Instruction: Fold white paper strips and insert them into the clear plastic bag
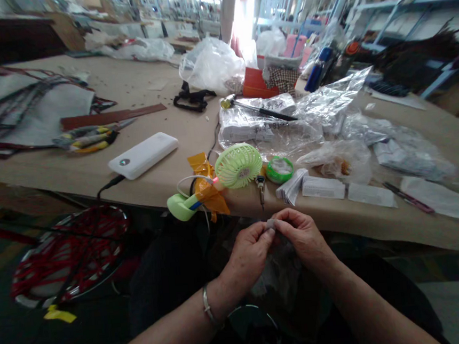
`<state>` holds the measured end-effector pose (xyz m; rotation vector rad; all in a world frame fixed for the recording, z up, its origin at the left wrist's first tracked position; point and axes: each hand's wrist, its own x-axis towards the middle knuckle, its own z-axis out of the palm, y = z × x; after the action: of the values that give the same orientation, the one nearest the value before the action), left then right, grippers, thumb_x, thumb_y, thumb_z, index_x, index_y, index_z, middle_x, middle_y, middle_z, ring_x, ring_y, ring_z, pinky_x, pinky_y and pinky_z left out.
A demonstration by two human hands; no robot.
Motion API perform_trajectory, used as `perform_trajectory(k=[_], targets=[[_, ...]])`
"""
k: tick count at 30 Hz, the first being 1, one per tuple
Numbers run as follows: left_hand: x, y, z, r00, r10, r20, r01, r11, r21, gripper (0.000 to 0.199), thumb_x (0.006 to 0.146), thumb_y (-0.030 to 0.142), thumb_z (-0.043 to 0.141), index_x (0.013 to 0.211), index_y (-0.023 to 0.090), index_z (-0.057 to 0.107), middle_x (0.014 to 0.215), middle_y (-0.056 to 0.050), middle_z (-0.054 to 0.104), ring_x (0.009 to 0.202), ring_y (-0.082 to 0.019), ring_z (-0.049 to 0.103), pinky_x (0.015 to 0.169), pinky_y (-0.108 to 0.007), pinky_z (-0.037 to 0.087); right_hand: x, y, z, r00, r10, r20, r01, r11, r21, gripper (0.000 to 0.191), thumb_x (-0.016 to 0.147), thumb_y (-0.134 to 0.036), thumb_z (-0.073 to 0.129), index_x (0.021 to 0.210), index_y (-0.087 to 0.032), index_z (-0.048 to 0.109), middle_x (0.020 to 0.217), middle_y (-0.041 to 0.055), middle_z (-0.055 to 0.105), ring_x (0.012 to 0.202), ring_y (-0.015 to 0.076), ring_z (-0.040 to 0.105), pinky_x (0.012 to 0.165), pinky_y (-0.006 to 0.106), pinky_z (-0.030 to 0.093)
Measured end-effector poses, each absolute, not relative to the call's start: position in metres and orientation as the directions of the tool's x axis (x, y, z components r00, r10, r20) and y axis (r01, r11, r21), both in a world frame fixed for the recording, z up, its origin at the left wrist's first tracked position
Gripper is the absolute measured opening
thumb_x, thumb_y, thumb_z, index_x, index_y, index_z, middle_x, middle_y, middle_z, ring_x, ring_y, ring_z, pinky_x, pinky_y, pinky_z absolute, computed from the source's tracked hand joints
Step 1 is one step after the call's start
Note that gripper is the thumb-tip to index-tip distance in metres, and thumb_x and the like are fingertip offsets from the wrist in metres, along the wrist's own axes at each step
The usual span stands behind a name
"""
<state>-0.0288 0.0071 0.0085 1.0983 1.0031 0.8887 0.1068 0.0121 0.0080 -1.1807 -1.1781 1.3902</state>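
Fabric [58, 104]: Pale pieces with dark edging lie spread across the far left of the bench [129, 89].
Round frame [70, 255]: Crossed with red bands, it sits low beneath the bench edge.
Cutters [86, 139]: Yellow-and-grey handles rest near a long brown strip [108, 117].
Power bank [143, 155]: White and lying flat, with a black cable [112, 183] at its near end.
Fan [238, 166]: Light green, set at the bench's near edge, orange tape [211, 195] around its handle.
Left hand [250, 253]: Closed, thumb and fingers pinching a small pale piece [270, 224]; a bracelet [207, 305] circles the wrist.
Small pale piece: Gripped between the 2 hands, just in front of the bench edge and below the tip of a pointed tool [261, 188].
Black-handled tool [264, 110]: Brass-toned at its head, it lies across plastic-wrapped packets [242, 132].
Green tub [279, 169]: Round, with pale contents, just beside the pointed tool.
Right hand [305, 240]: Closed, thumb and fingers pinched on the same piece, fingertips meeting the left hand's.
Paper slips [323, 188]: Printed, lying right of a fanned stack [293, 187].
Pink-handled tool [411, 199]: Slim, near a white sheet [440, 196].
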Motion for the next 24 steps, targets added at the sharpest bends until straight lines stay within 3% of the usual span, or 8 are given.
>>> perform_trajectory(k=[4, 11, 24], targets=[[-0.036, 0.012, 0.008, 0.212, 0.967, -0.141, 0.02, 0.14, 0.99, 0.019, 0.079, 0.027, 0.052, 0.079, 0.012, 0.064, 0.07, -0.001, 0.059, 0.066, -0.012, 0.049, 0.062, -0.022, 0.039, 0.105, 0.019, 0.007, -0.07, 0.997, -0.014, 0.081, -0.008, -0.997, 0.012, 0.076, -0.028, 0.061, 0.074, -0.016, 0.061, 0.067, -0.0018, 0.059, 0.06, 0.0102, 0.052, 0.059, 0.021, 0.042], [-0.042, 0.02, 0.01, 0.126, 0.991, -0.035, 0.143, 0.016, 0.99, 0.017, 0.08, 0.025, 0.052, 0.078, 0.014, 0.065, 0.068, -0.001, 0.061, 0.064, -0.012, 0.052, 0.061, -0.021, 0.04, 0.099, 0.023, 0.009, -0.046, 0.996, 0.08, 0.249, 0.089, -0.964, 0.012, 0.077, -0.027, 0.058, 0.075, -0.016, 0.061, 0.065, -0.0021, 0.055, 0.061, 0.0105, 0.048, 0.058, 0.02, 0.039], [-0.044, 0.028, 0.008, 0.118, 0.99, 0.079, 0.238, -0.105, 0.965, 0.019, 0.083, 0.023, 0.048, 0.075, 0.015, 0.063, 0.063, 0.003, 0.057, 0.059, -0.008, 0.049, 0.057, -0.018, 0.038, 0.096, 0.029, 0.01, -0.037, 0.987, 0.154, 0.354, 0.157, -0.922, 0.012, 0.078, -0.027, 0.055, 0.073, -0.016, 0.059, 0.063, -0.0027, 0.054, 0.058, 0.0098, 0.047, 0.056, 0.019, 0.039]])
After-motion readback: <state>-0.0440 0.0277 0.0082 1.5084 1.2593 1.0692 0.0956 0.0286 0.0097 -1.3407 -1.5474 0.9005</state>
